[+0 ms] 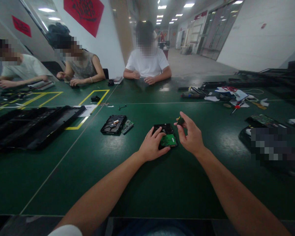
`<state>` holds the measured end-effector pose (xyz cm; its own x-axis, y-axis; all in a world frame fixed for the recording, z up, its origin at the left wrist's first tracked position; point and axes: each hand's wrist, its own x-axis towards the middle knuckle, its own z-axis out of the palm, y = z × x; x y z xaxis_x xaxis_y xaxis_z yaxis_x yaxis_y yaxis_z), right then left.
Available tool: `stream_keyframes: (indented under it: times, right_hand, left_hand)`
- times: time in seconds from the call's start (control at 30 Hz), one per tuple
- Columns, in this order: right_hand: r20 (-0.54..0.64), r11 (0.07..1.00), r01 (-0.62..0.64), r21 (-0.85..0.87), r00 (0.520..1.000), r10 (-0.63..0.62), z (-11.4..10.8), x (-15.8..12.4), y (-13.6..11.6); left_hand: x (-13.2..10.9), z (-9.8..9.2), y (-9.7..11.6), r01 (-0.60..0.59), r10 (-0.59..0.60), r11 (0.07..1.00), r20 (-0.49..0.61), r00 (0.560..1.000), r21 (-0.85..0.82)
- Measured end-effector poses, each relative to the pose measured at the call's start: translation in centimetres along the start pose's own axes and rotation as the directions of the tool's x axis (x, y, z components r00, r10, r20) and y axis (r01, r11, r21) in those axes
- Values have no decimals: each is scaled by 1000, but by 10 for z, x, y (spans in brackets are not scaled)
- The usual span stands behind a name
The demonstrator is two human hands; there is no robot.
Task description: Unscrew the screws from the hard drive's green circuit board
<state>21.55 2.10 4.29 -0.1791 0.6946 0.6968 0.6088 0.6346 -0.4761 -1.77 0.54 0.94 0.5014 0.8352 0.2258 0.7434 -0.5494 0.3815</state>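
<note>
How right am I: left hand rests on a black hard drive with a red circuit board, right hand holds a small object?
Not quite: the head view shows the circuit board is green. The left hand does rest on the black hard drive, and the right hand holds a small object.

both forearms (110, 183) reach forward; left hand (151, 145) palm down, fingers spread; right hand (190, 133) raised, fingertips pinched.

Nearer hard drive (169, 141) partly hidden
</note>
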Motion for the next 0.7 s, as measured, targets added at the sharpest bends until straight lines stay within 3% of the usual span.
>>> stream_keyframes:
  times: [0.23, 0.7]
  right_hand:
    - [2, 994, 73, -86, 997, -73, -6, 4, -6]
    - [44, 992, 121, -45, 992, -119, -6, 5, -6]
  left_hand:
    - [1, 1, -1, -16, 16, 1000, 0, 1000, 7]
    - [-1, 2, -2, 12, -11, 1000, 4, 1000, -12]
